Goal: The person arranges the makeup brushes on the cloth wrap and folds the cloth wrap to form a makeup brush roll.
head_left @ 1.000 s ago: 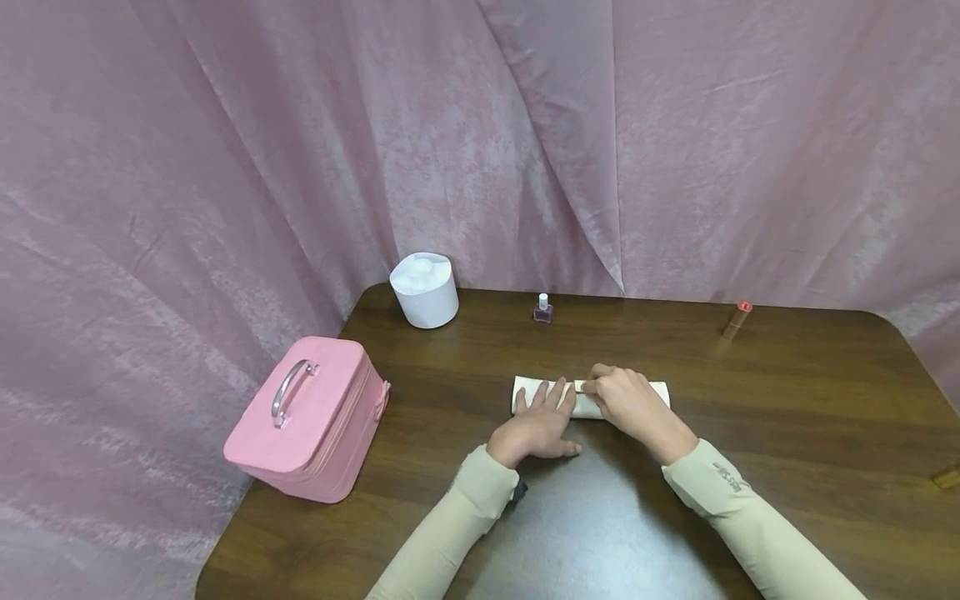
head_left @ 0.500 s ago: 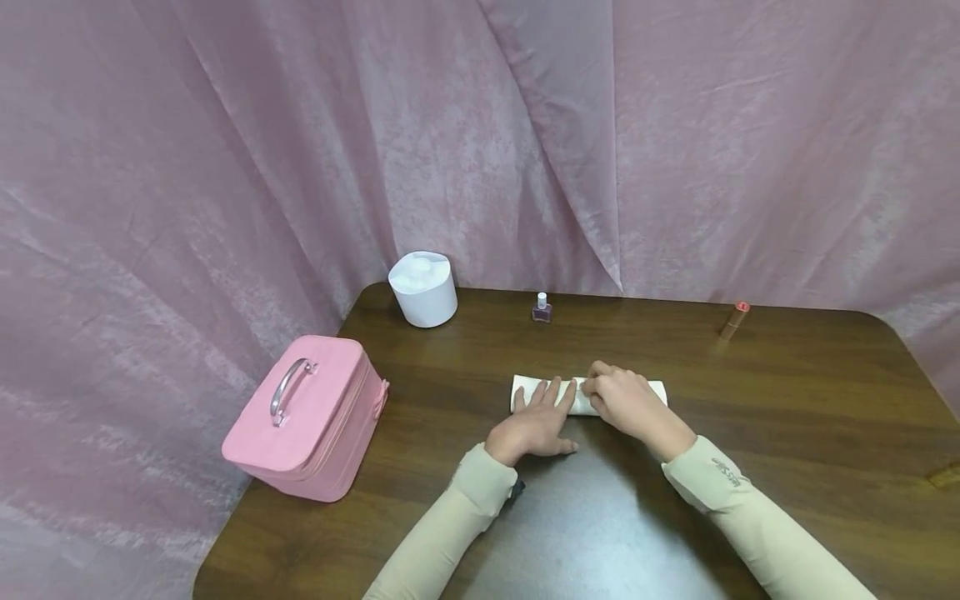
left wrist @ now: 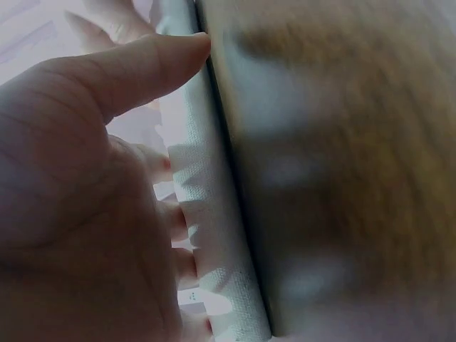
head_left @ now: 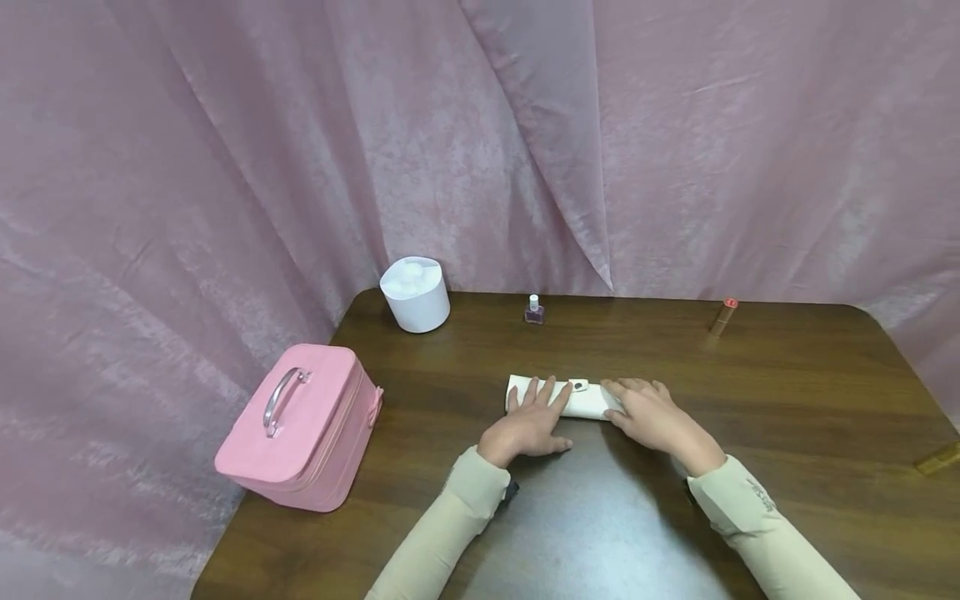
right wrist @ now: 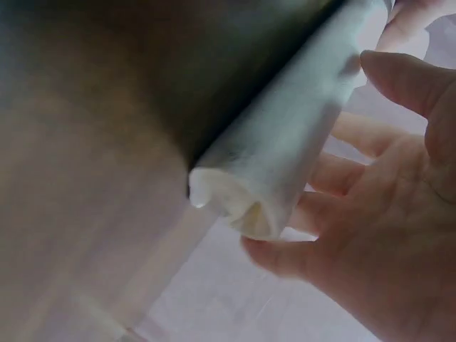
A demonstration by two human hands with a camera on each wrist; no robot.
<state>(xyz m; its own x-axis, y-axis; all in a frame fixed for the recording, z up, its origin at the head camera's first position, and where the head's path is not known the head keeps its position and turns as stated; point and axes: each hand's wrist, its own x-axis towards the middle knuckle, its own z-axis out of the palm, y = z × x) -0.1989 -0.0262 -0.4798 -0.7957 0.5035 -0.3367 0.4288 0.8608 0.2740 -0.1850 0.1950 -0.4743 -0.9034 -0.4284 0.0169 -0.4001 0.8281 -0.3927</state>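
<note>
A white rolled pouch [head_left: 588,402] lies crosswise on the brown table. A small strap with a dark snap button [head_left: 578,386] shows at its middle. My left hand [head_left: 525,425] rests on the left half with fingers spread and straight, the thumb off to the near side. At the right end my right hand [head_left: 654,417] touches the pouch, its fingers fairly straight over the far side and its thumb at the near side. In the right wrist view the open end of the pouch [right wrist: 285,128] shows rolled layers, beside the right hand [right wrist: 377,206].
A pink case [head_left: 303,425] with a silver handle stands at the left. Toward the back are a white tub [head_left: 416,304], a nail polish bottle [head_left: 534,311] and a lipstick [head_left: 723,317]. A gold-coloured object [head_left: 937,458] lies at the right edge. A pink curtain [head_left: 480,150] hangs behind.
My right hand has left the middle of the pouch and moved right to its end, baring the strap and snap. The left hand stays on the pouch. The view has shifted slightly.
</note>
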